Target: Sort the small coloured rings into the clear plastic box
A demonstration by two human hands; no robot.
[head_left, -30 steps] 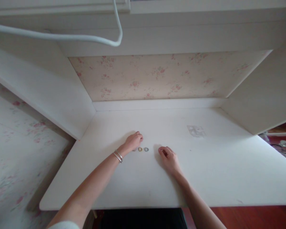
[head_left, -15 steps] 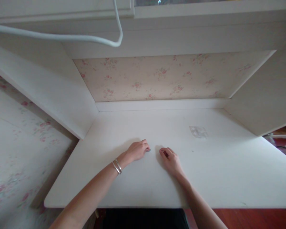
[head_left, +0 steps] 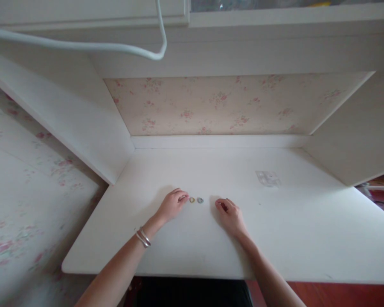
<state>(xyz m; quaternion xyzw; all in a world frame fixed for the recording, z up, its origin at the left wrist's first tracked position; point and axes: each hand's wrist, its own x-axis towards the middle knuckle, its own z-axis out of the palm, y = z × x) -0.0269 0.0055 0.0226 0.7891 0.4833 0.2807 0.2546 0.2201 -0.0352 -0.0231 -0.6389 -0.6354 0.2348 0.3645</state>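
Two small round pieces lie side by side on the white desk (head_left: pixel 192 251), between my hands. One is a gold-coloured ring-like piece (head_left: pixel 192 200), the other a grey ring-like piece (head_left: pixel 200 200); whether they are rings or coins is too small to tell. My left hand (head_left: pixel 172 205) wears silver bangles (head_left: pixel 143 237) at the wrist. Its fingertips are pinched together just left of the gold-coloured piece; what they hold, if anything, is unclear. To the right of the grey piece rests my right hand (head_left: pixel 231 216), fingers curled in and thumb against them, the inside hidden.
A flat transparent packet (head_left: pixel 268 178) lies at the back right of the desk. White side panels (head_left: pixel 83 106) flank the desktop, and a white cable (head_left: pixel 115 47) hangs across the upper left. Floral wallpaper (head_left: pixel 217 102) covers the back wall.
My left hand has shifted left, away from my right hand. Both small round pieces now show on the desk where its fingertips were. My right hand has stayed nearly in place.
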